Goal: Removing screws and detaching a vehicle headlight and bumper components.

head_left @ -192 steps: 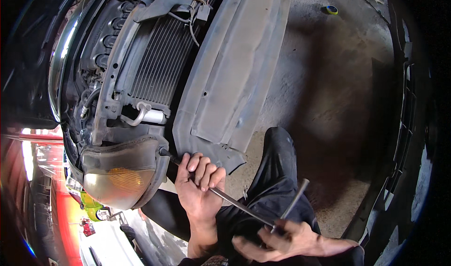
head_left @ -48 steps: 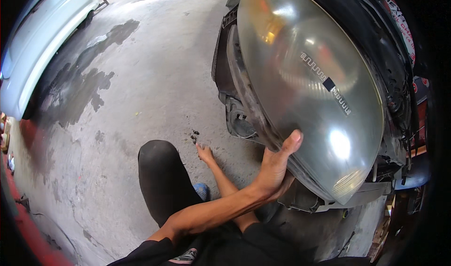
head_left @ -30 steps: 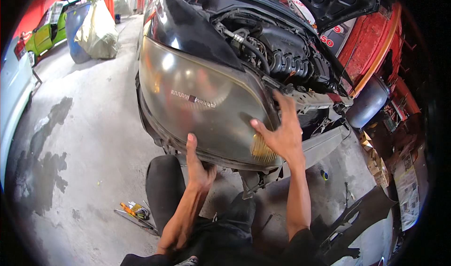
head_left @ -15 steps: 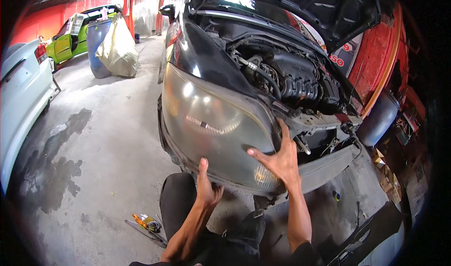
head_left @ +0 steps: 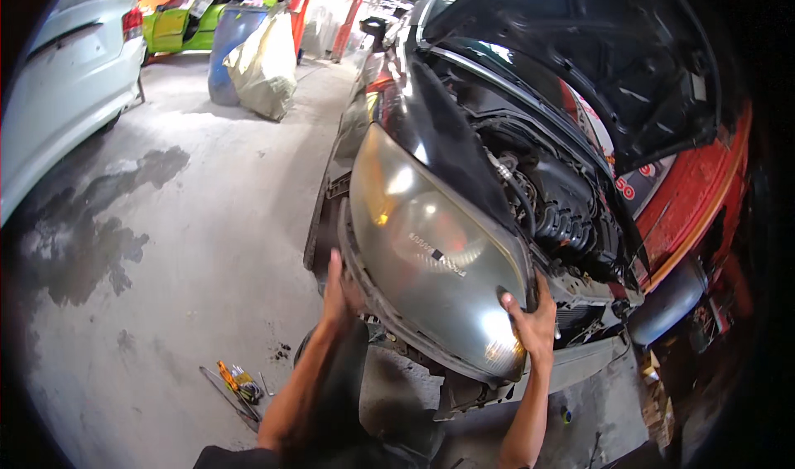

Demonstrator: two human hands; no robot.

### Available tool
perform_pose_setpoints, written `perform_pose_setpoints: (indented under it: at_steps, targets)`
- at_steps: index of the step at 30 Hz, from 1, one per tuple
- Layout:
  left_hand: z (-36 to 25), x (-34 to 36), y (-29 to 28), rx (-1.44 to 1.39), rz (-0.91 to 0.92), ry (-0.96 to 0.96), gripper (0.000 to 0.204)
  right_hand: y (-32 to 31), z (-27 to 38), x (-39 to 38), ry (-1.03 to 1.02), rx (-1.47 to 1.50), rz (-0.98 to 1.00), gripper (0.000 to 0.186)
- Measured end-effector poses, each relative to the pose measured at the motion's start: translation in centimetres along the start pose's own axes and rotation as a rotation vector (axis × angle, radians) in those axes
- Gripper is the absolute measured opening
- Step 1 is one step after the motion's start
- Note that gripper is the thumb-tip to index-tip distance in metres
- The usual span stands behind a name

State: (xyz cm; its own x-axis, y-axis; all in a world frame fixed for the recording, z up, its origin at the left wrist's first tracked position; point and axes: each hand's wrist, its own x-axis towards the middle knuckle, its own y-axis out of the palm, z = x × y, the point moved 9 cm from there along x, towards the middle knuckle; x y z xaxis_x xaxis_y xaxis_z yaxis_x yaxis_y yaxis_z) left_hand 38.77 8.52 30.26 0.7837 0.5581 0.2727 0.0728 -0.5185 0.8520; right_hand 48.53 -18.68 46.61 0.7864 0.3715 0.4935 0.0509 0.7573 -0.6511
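Observation:
A large cloudy headlight [head_left: 431, 254] sits at the front corner of a black car [head_left: 451, 129], its lens hazed and yellowish. My right hand [head_left: 537, 324] grips its inner end, thumb on the lens and fingers around the edge toward the engine bay. Beside the lower outer rim is my left hand [head_left: 338, 299], thumb stretched up and apart from the lens. Its other fingers are blurred and partly hidden at the rim, so contact there is unclear. The back of the headlight is out of sight.
The raised hood [head_left: 588, 63] hangs over the engine bay [head_left: 563, 196]. Below runs a bare front crossbar [head_left: 584, 349]. Tools with orange and yellow handles [head_left: 236, 382] lie on the floor at left. A white car [head_left: 79, 88], a blue drum [head_left: 228, 67] and a pale sack [head_left: 269, 72] stand farther off.
The headlight appears tilted more steeply, and its outer side stands farther from the fender. My left hand has moved outward along the rim, its thumb off the lens. The view has shifted too.

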Motion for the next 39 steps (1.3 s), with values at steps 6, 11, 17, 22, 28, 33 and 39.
perform_pose_setpoints:
  at_steps: [6,11,17,22,28,33,39]
  targets:
    - [-3.0,5.6,-1.5,0.062,-0.23,-0.051,0.065,0.5,-0.8,0.6,-0.055,-0.002,-0.005,0.088]
    - [-3.7,3.9,-0.7,0.103,-0.378,0.12,0.074,0.5,-1.1,0.8,-0.066,0.016,0.008,0.087]
    - [-3.8,0.8,0.3,0.31,-0.497,0.203,0.048,-1.0,-3.4,0.8,0.076,0.199,0.05,0.088]
    - [-4.3,-1.5,1.8,0.245,-0.475,0.204,0.037,-1.8,-4.5,-0.6,0.068,0.215,0.047,0.094]
    - [-4.3,-1.7,1.8,0.263,-0.513,0.116,0.04,-1.6,-5.2,-0.9,0.173,0.18,0.043,0.093]
    - [-3.8,-0.9,-0.1,0.316,-0.487,0.092,0.051,-1.1,-3.3,-1.1,0.11,0.049,0.055,0.094]
    - [-3.7,1.7,-1.3,0.323,-0.32,0.02,0.048,-1.1,-0.9,-1.9,0.199,0.023,0.13,0.096]
